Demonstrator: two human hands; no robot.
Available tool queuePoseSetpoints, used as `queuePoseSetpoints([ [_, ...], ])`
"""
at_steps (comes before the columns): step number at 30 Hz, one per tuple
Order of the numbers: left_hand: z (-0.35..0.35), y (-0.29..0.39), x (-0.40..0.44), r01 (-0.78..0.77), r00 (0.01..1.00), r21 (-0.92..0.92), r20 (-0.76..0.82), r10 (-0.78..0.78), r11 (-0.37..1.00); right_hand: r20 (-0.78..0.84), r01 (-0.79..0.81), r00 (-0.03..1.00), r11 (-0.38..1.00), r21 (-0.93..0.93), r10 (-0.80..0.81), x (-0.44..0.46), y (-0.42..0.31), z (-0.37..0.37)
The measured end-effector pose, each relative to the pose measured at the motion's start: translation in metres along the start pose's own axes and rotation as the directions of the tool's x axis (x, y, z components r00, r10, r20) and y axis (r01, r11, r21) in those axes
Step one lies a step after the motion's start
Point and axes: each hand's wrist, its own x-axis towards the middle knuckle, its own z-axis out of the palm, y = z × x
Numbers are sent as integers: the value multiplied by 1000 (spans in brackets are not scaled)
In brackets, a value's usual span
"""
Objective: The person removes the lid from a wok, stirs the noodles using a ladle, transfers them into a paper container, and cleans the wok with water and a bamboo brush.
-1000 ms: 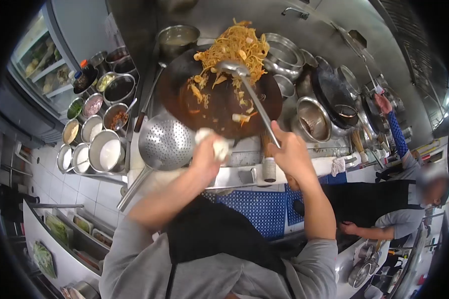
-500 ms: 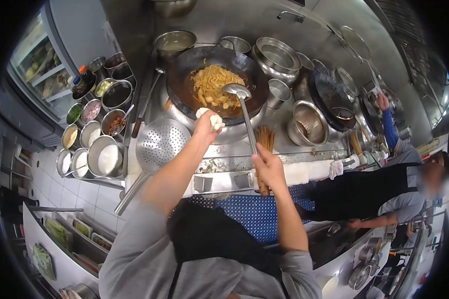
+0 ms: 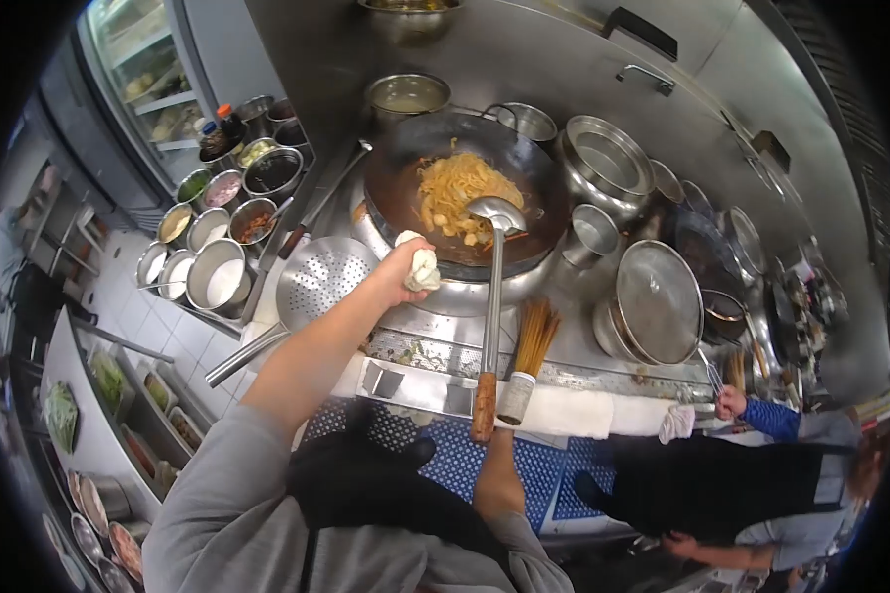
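My left hand (image 3: pixel 408 272) is closed around a bunched white cloth (image 3: pixel 424 271) at the near rim of a black wok (image 3: pixel 391 183). Cooked noodles (image 3: pixel 465 188) with pale chunks lie in the wok. A ladle (image 3: pixel 494 306) leans over the near rim, its bowl among the noodles and its wooden handle pointing towards me, with no hand on it. Below that handle shows my right forearm (image 3: pixel 501 479); the hand itself is hidden at the counter's front edge, so its fingers cannot be seen. Close to the handle stands a bamboo brush (image 3: pixel 534 346).
A perforated strainer (image 3: pixel 316 282) lies left of the wok, near several ingredient pots (image 3: pixel 218 277). To the right, a co-worker's hand (image 3: pixel 730 402) holds a round mesh strainer (image 3: pixel 660 301) over a metal bowl (image 3: pixel 611 331). A rolled white towel (image 3: pixel 574 411) lines the counter's front.
My right hand has let go of the ladle and dropped to the counter's front edge. The co-worker's raised strainer has come down over the bowl. My view has shifted.
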Motion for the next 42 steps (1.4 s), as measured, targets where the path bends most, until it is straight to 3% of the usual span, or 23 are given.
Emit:
queuePoseSetpoints([
  [5, 5, -1, -5, -20, 999, -12, -50, 19, 1000, 15, -76, 997, 990, 121, 74, 19, 1, 35],
  [12, 2, -2, 1, -17, 998, -31, -53, 15, 999, 29, -139, 990, 988, 73, 138, -5, 16, 18],
  [17, 4, -2, 3, -8, 1000, -57, -27, 7, 998, 38, -268, 960, 946, -182, 279, -57, 8, -19],
  [20, 1, -2, 6, -5, 1000, -85, 0, 5, 996, -2, -334, 921, 786, -521, 390, -126, -27, -32],
  [22, 1, -4, 6, -19, 1000, -107, 15, 21, 994, 7, -177, 967, 689, -703, 256, -179, -70, -14],
  [24, -1, -8, 10, -17, 999, -167, 42, 24, 986, 116, 89, 993, 593, -800, 7, -231, -114, 34],
  [26, -1, -9, 14, -31, 998, -211, 45, 41, 977, 299, 333, 942, 527, -782, -153, -264, -133, 110],
  [28, 1, -11, 16, -56, 998, -238, 27, 64, 970, 586, 629, 766, 119, -768, -265, -275, -128, 178],
  [30, 3, -11, 14, -54, 998, -241, 18, 60, 969, 583, 539, 803, -272, -797, -119, -310, -127, 252],
  [33, -1, -7, 13, -52, 998, -227, 34, 61, 972, 595, 431, 741, -459, -777, -311, -277, -115, 257],
  [36, -1, -6, 12, -31, 995, -250, 85, 54, 968, 588, 431, 743, -443, -786, -320, -301, -111, 257],
  [37, -3, -7, 10, -19, 993, -261, 105, 48, 965, 573, 458, 758, -371, -808, -311, -316, -110, 257],
  [40, -2, 1, 19, 48, 990, -349, 144, 3, 936, 633, 528, 736, -381, -759, -240, -349, -122, 248],
  [42, 5, 3, 24, 51, 997, -391, 79, -21, 919, 541, 494, 826, -259, -830, -159, -362, -126, 245],
])
